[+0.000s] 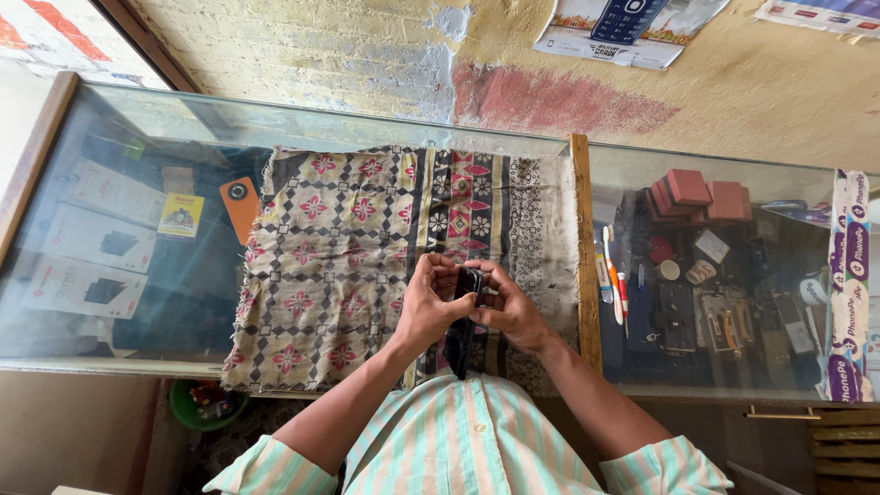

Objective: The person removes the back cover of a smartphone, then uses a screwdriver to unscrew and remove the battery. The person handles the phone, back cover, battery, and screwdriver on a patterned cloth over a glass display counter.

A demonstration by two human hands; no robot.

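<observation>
A black mobile phone stands on edge, upright between both my hands, above a patterned cloth spread on a glass counter. My left hand grips the phone's left side with fingers curled over its top. On the phone's right side my right hand holds on, its fingers pressed near the upper end. The phone's screen side is hidden from this angle. Striped shirt sleeves cover my upper arms.
The glass counter shows boxed items, a yellow card and an orange phone at left. Right of a wooden divider lie a toothbrush, red boxes, small parts and tools. A green tub sits below.
</observation>
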